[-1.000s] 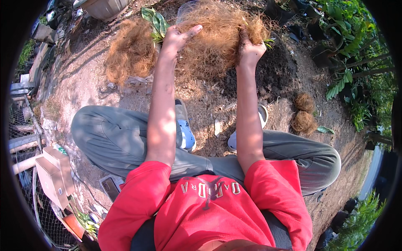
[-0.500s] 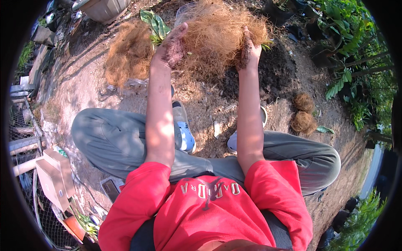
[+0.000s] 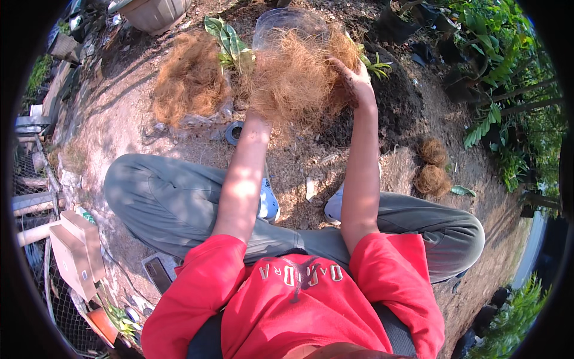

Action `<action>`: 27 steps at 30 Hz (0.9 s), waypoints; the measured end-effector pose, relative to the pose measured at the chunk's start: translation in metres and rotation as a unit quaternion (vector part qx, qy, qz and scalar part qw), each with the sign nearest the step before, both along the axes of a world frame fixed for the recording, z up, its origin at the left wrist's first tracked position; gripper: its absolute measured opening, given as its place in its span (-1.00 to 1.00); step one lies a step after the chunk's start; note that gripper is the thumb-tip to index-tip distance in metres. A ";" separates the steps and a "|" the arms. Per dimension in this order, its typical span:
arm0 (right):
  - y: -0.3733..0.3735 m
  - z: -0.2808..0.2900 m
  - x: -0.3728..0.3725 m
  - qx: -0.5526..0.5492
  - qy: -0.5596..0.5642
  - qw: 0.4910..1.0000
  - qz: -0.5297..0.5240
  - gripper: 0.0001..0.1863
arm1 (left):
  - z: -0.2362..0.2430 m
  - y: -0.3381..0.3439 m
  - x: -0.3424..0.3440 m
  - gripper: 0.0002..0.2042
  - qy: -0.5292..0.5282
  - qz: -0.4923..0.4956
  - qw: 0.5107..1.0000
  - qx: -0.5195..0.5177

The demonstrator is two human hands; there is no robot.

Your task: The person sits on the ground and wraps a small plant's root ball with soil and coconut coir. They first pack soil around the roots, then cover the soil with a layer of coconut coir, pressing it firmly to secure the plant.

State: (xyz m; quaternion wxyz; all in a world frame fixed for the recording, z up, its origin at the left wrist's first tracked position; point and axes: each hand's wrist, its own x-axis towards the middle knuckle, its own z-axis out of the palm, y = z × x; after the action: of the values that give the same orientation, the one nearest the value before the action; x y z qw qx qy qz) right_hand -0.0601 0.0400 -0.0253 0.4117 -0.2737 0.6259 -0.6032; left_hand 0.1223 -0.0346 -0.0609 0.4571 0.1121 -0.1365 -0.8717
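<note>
My right hand (image 3: 359, 82) grips the right side of a large loose clump of brown coconut fibre (image 3: 292, 78), thumb reaching over it. The clump covers the fingers of my left hand (image 3: 257, 116), with only wrist and forearm showing clearly below it. A clear plastic container (image 3: 287, 24) lies behind the fibre, and a leafy plant (image 3: 230, 40) is at its left. A second pile of fibre (image 3: 188, 78) rests on the ground further left, with a small dark-grey ring-shaped object (image 3: 234, 133) below it.
Dark soil (image 3: 394, 102) lies right of my hands, near two fibre balls (image 3: 433, 179) and potted greenery (image 3: 490, 72). A large planter (image 3: 149, 12) stands at upper left. Cardboard boxes (image 3: 72, 260), netting (image 3: 45, 317) and a phone (image 3: 156, 270) are at lower left.
The clump moved down toward me, uncovering the plastic container. My left hand, apart and visible half a second ago, moved right and under the fibre. My right hand shifted slightly right.
</note>
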 end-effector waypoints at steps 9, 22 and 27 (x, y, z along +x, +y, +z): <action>0.004 -0.002 -0.031 -0.103 -0.095 0.990 -0.010 -0.55 | 0.000 -0.001 0.009 -0.29 0.006 0.009 1.000 -0.004; -0.012 -0.020 -0.017 -0.038 0.369 0.927 -0.060 -0.30 | -0.004 0.006 -0.001 -0.33 0.020 0.014 1.000 0.007; 0.015 0.031 -0.029 -0.154 0.181 0.970 0.046 -0.56 | -0.005 0.003 0.001 -0.34 0.029 0.018 0.999 0.007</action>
State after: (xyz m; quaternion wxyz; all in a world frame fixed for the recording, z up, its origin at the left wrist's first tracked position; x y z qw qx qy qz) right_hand -0.0894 0.0546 0.0060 0.2719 -0.4670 0.5765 -0.6129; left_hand 0.1229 -0.0314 -0.0662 0.4756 0.0925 -0.1155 -0.8671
